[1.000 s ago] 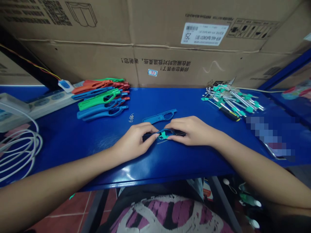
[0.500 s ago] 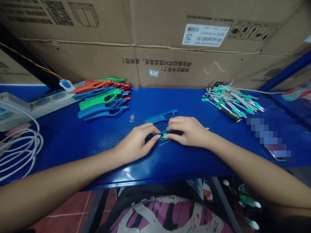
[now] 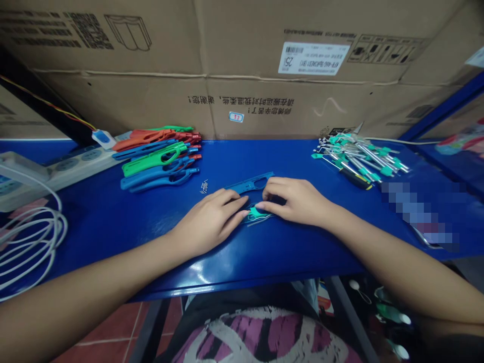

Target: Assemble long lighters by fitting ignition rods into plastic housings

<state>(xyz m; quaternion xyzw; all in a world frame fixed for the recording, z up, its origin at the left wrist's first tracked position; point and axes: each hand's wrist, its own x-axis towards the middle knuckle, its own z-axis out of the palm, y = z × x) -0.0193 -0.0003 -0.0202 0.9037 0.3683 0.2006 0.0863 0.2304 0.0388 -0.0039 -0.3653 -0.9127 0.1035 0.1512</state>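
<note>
Since earlier frame, workpiece with green insert [image 3: 258, 214] tips flatter onto counter [image 3: 212, 275], between hands. Left hand [image 3: 214, 219]: grip released, thumb and forefinger apart. Right hand [image 3: 298, 200]: thumb on insert; whether grasping, cannot tell. Workpiece presumably light, stiff; thin wire [image 3: 263, 218] probably fragile; edges best hold. At 1 o'clock, inverted carton label [image 3: 313, 58] reads "25", "(B1)".

- Aims the left forearm [image 3: 113, 267] toward the green part [image 3: 256, 214] from its near left.
- Curves the left hand [image 3: 212, 217] beside it, left thumb [image 3: 237, 221] at its left edge.
- Aims the right forearm [image 3: 378, 257] from its near right.
- Curls the right hand [image 3: 295, 200] beside it, right thumb [image 3: 271, 207] at its far edge.
</note>
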